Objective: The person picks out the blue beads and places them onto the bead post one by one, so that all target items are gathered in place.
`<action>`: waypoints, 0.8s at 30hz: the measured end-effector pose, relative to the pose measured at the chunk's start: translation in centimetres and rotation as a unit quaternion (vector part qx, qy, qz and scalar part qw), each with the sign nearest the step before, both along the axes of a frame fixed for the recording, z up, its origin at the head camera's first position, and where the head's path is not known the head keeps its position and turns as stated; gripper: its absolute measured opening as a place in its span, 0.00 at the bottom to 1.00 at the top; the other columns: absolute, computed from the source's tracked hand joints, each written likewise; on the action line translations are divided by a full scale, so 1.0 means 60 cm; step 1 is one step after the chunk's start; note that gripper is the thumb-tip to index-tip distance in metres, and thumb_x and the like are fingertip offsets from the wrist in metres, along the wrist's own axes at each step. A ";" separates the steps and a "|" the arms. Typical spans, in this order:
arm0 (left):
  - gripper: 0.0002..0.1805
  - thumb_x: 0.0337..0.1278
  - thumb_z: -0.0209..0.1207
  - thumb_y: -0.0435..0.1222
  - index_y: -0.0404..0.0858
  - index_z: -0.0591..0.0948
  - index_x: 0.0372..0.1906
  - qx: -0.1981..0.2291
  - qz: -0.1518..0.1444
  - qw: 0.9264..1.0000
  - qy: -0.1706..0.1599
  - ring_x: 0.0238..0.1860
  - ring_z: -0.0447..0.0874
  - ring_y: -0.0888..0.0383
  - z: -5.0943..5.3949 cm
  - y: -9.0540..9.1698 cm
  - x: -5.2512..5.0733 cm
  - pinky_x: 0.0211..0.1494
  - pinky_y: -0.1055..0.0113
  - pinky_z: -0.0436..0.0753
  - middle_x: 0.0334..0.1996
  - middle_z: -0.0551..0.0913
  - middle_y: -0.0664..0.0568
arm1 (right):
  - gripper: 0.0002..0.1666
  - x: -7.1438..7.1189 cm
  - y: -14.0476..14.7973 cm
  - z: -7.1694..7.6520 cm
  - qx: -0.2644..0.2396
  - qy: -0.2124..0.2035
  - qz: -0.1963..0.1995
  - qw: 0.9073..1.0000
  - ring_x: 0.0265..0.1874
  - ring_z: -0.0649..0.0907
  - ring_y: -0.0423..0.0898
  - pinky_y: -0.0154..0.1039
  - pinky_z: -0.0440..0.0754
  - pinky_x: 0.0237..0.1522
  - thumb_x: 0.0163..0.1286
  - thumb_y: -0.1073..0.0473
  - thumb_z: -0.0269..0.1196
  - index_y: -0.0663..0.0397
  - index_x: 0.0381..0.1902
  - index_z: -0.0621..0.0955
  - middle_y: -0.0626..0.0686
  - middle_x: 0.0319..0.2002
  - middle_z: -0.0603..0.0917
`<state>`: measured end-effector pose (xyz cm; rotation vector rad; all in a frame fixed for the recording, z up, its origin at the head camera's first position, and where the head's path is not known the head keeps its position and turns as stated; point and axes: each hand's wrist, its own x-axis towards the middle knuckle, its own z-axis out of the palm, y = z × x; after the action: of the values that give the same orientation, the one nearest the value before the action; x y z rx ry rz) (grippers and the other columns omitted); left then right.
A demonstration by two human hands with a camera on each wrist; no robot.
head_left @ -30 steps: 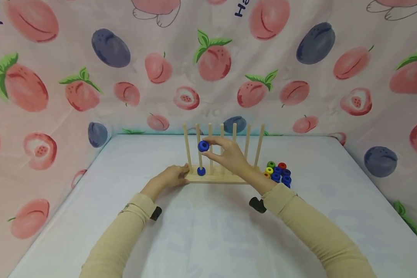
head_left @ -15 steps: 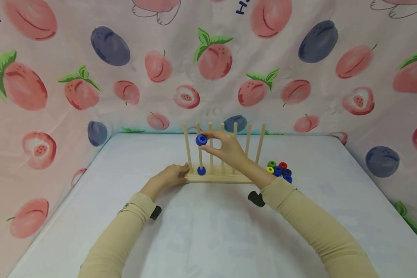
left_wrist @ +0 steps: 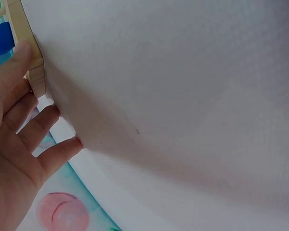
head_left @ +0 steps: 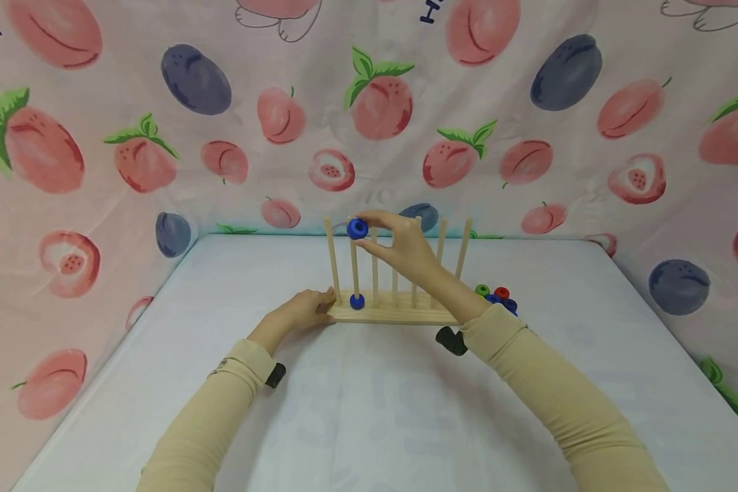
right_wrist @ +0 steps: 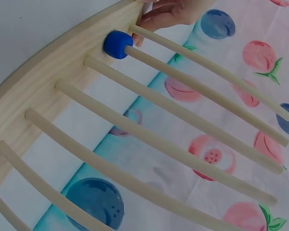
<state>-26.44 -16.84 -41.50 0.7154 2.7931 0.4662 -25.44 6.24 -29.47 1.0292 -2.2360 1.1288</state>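
Observation:
A wooden peg rack (head_left: 393, 315) with a row of upright pegs stands on the table. My left hand (head_left: 304, 311) grips its left end; in the left wrist view the thumb (left_wrist: 22, 55) lies on the wooden base and the other fingers are spread near the end. Low on the second peg from the left sits a blue bead (head_left: 357, 301). Another blue bead (head_left: 358, 229) is pinched between thumb and fingers of my right hand (head_left: 408, 249), at the top of that same peg. Whether the peg tip is inside its hole cannot be told. Only an edge of this hand shows in the right wrist view.
Right of the rack lies a cluster of loose beads in red (head_left: 501, 292), green (head_left: 482, 290) and blue, partly hidden by my right forearm. White cloth (head_left: 357, 410) covers the table. A fruit-print cloth (head_left: 221, 191) hangs behind.
My right hand has risen with the blue bead, from partway up the second peg to its top. The left hand stays at the rack's end.

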 end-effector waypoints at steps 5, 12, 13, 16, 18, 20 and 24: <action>0.32 0.60 0.60 0.43 0.31 0.68 0.65 0.002 0.003 1.000 0.002 0.62 0.70 0.37 -0.001 0.000 0.000 0.67 0.48 0.68 0.63 0.69 0.34 | 0.23 -0.007 -0.001 0.006 0.009 0.027 0.004 1.000 0.48 0.84 0.52 0.45 0.81 0.54 0.58 0.63 0.68 0.66 0.51 0.79 0.60 0.46 0.85; 0.34 0.60 0.59 0.43 0.32 0.64 0.67 -0.002 0.011 1.000 -0.014 0.64 0.67 0.37 0.005 0.003 -0.002 0.69 0.47 0.66 0.65 0.67 0.35 | 0.23 -0.015 -0.004 0.017 0.032 0.009 -0.018 0.999 0.49 0.84 0.53 0.46 0.80 0.55 0.59 0.63 0.68 0.65 0.52 0.79 0.60 0.47 0.85; 0.34 0.60 0.59 0.43 0.31 0.64 0.67 -0.003 0.010 1.000 -0.014 0.64 0.67 0.37 0.005 0.003 -0.003 0.69 0.47 0.66 0.65 0.66 0.35 | 0.23 -0.016 -0.004 0.018 0.033 0.005 -0.018 0.999 0.49 0.84 0.53 0.46 0.80 0.55 0.59 0.63 0.68 0.66 0.52 0.79 0.60 0.47 0.85; 0.33 0.61 0.59 0.43 0.32 0.65 0.67 -0.003 0.009 1.000 -0.018 0.64 0.67 0.37 0.005 0.002 -0.005 0.69 0.47 0.65 0.66 0.65 0.36 | 0.23 -0.020 -0.005 0.019 0.037 -0.002 -0.021 0.999 0.49 0.84 0.52 0.46 0.80 0.55 0.59 0.62 0.67 0.65 0.52 0.79 0.60 0.47 0.85; 0.32 0.61 0.59 0.43 0.31 0.66 0.66 -0.005 0.005 1.000 -0.016 0.64 0.67 0.37 0.004 0.002 -0.004 0.69 0.47 0.66 0.66 0.65 0.35 | 0.23 -0.021 -0.006 0.019 0.040 -0.003 -0.024 0.999 0.48 0.84 0.52 0.46 0.80 0.55 0.59 0.62 0.68 0.64 0.52 0.79 0.59 0.47 0.85; 0.32 0.61 0.59 0.42 0.31 0.66 0.66 -0.003 0.004 1.000 -0.016 0.64 0.67 0.37 0.003 0.001 -0.002 0.69 0.47 0.66 0.66 0.65 0.35 | 0.23 -0.021 -0.007 0.018 0.041 -0.005 -0.026 0.999 0.48 0.84 0.52 0.46 0.80 0.54 0.59 0.62 0.67 0.64 0.52 0.79 0.59 0.47 0.85; 0.33 0.61 0.59 0.42 0.31 0.65 0.66 0.000 0.003 1.000 -0.017 0.64 0.67 0.36 0.002 0.002 -0.001 0.69 0.47 0.66 0.65 0.66 0.33 | 0.24 -0.022 -0.009 0.018 0.047 -0.008 -0.026 0.999 0.48 0.83 0.52 0.46 0.81 0.53 0.59 0.61 0.67 0.64 0.53 0.78 0.59 0.47 0.85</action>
<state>-26.48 -16.73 -41.40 0.6925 2.7651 0.4736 -26.76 5.70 -28.37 0.9955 -2.3345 1.0216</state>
